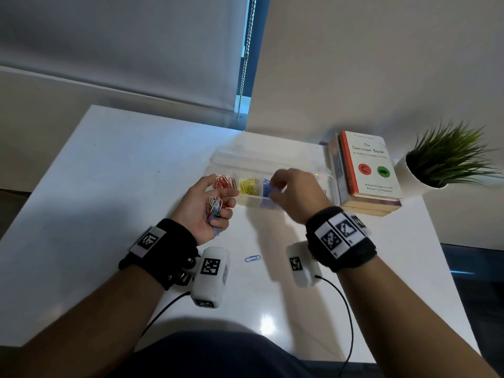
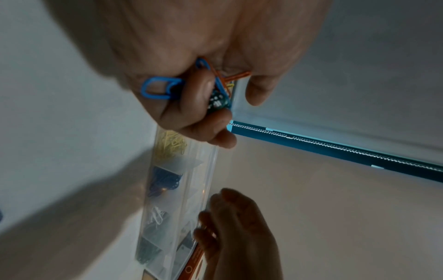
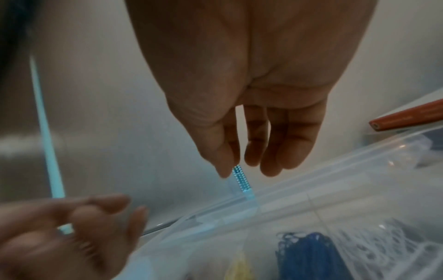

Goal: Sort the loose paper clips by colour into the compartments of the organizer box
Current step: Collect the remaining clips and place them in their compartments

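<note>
Dim room, glare on table (image 1: 266, 324), wrist views blurry, edges warped.

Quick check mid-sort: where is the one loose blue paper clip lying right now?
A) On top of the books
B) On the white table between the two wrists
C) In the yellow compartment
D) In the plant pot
B: in the head view the blue paper clip lies flat on the white table, between the wrists and nearer the person than the organizer box.
</note>
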A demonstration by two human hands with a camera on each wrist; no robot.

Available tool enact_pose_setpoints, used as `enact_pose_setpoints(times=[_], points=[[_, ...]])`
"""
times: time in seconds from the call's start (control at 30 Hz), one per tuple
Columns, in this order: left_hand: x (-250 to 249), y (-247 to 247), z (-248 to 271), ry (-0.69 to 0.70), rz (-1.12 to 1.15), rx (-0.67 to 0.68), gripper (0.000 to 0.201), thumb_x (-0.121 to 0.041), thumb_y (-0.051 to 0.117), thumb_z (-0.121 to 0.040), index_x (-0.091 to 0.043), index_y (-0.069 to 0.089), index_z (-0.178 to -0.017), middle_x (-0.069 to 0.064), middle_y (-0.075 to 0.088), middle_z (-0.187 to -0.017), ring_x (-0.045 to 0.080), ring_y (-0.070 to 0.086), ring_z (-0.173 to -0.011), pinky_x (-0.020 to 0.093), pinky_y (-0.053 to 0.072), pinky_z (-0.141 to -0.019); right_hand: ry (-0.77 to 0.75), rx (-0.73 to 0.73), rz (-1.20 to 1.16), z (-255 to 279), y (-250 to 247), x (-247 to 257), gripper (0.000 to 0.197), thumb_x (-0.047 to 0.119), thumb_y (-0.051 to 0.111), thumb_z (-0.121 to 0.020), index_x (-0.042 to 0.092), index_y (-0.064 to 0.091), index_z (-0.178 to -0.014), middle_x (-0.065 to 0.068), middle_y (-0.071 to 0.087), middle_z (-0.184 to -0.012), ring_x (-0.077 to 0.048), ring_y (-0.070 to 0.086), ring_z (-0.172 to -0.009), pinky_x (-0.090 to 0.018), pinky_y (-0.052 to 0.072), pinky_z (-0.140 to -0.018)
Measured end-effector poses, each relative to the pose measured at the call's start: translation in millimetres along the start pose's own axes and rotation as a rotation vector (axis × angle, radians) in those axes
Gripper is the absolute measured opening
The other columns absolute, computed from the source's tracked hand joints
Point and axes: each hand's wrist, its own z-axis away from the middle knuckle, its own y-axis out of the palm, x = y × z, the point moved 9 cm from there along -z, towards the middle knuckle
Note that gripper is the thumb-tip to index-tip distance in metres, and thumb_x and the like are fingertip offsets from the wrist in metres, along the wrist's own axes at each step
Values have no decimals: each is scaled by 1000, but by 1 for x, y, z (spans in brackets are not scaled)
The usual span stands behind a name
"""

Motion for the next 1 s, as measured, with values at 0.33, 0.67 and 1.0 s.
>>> enact_pose_setpoints(times=[0.33, 0.67, 1.0], points=[[5, 7, -8, -21, 25, 19, 46, -46, 39, -94, -6, 59, -89, 3, 51, -62, 9, 37, -40, 13, 19, -35, -212, 567, 281, 66, 115, 11, 8, 17, 63, -80, 20, 65, -87, -3, 58, -100, -25, 58, -91, -26, 35, -63], [6, 9, -10, -28, 104, 40, 45, -46, 40, -93, -6, 59, -88, 2, 50, -64, 9, 38, -40, 14, 19, -35, -221, 573, 327, 76, 117, 19, 10, 20, 59, -84, 22, 65, -92, -3, 58, -105, -24, 59, -94, -27, 34, -62], [5, 9, -12, -25, 120, 48, 46, -46, 39, -93, -6, 60, -87, 2, 50, -65, 9, 38, -40, 13, 21, -34, -184, 598, 378, 81, 118, 23, 19, 11, 48, -85, 17, 60, -98, -9, 61, -102, -32, 61, -89, -31, 43, -63]])
